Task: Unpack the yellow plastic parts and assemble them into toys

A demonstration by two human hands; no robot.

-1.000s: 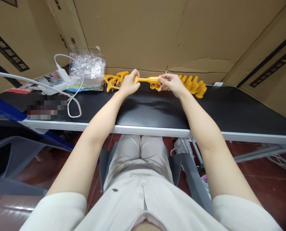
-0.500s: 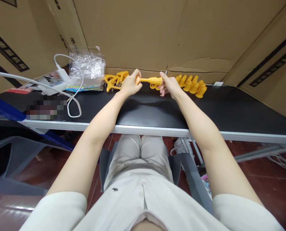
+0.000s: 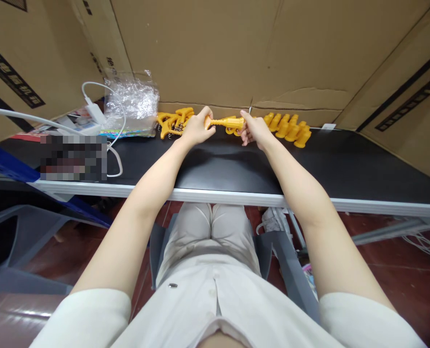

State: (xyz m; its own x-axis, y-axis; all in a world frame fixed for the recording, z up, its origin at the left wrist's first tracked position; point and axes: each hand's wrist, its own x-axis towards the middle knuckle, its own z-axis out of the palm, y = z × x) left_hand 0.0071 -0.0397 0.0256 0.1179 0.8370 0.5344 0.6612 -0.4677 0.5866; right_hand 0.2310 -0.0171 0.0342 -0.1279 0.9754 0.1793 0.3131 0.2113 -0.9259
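A yellow plastic corkscrew (image 3: 229,123) lies crosswise between my hands, just above the black tabletop. Its narrow ribbed neck is toward the left and its wider sleeve toward the right. My left hand (image 3: 197,126) is closed around the left end, which the fingers mostly hide. At the right end, my right hand (image 3: 255,129) pinches the sleeve, thumb on top and fingers curled below. Yellow handles with metal spirals (image 3: 169,124) lie beside my left hand. Beyond my right hand stand several yellow flared sleeves (image 3: 291,129). Small yellow rings (image 3: 233,131) show behind the held corkscrew.
Crumpled clear plastic wrap (image 3: 131,104) rests on colourful packets at the left. A white cable with a plug (image 3: 96,112) crosses there, next to a blurred-out patch. Cardboard walls (image 3: 215,53) close off the back and sides. The table's pale front edge (image 3: 229,197) runs above my lap.
Both hands keep their grip on the corkscrew and have barely shifted. The exposed neck between the left hand and the sleeve looks slightly shorter.
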